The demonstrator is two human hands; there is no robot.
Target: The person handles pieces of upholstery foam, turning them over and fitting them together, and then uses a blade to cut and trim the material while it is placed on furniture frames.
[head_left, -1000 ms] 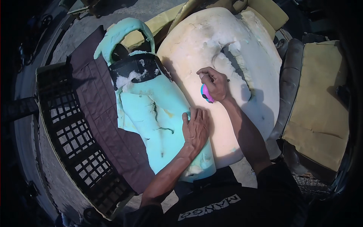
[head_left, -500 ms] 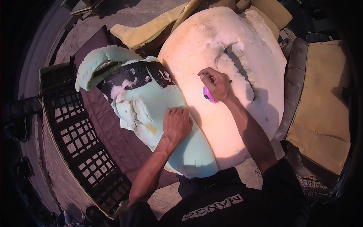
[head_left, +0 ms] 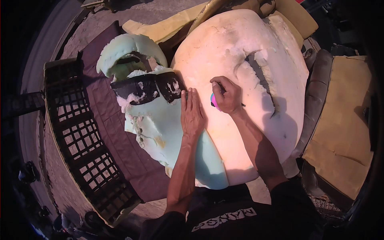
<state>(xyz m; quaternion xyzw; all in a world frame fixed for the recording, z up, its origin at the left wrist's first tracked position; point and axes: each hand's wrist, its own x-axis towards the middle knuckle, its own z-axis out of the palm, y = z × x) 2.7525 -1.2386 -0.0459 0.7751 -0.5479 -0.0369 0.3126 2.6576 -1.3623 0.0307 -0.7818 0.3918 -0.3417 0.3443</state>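
My left hand (head_left: pixel 193 114) lies flat, fingers stretched out, on the pale green foam piece (head_left: pixel 176 126) along its seam with the big cream-pink foam block (head_left: pixel 200 52). Closed above that block, my right hand (head_left: pixel 227 95) has a thin dark pen-like thing (head_left: pixel 243 105) poking out at its heel side; the rest is hidden in the fist. Beside the knuckles shows a round pink and blue thing (head_left: pixel 215 101), partly covered, its kind unclear. Black strips (head_left: pixel 140 88) with torn pink foam bits cross the green piece. A long torn gap (head_left: pixel 260 76) opens in the cream-pink block.
At the left, a dark webbed frame (head_left: pixel 86 144) stands beside a maroon cloth (head_left: pixel 112 120). Yellowish foam pieces (head_left: pixel 172 26) lie behind. To the right are a brown padded roll (head_left: pixel 316 92) and a tan cushion panel (head_left: pixel 344 124). A curled green foam chunk (head_left: pixel 132 46) sits far left.
My left hand has slid forward along the green foam's edge, and its fingers have straightened. My right hand stays closed and now covers more of the pink and blue thing. The view has shifted slightly.
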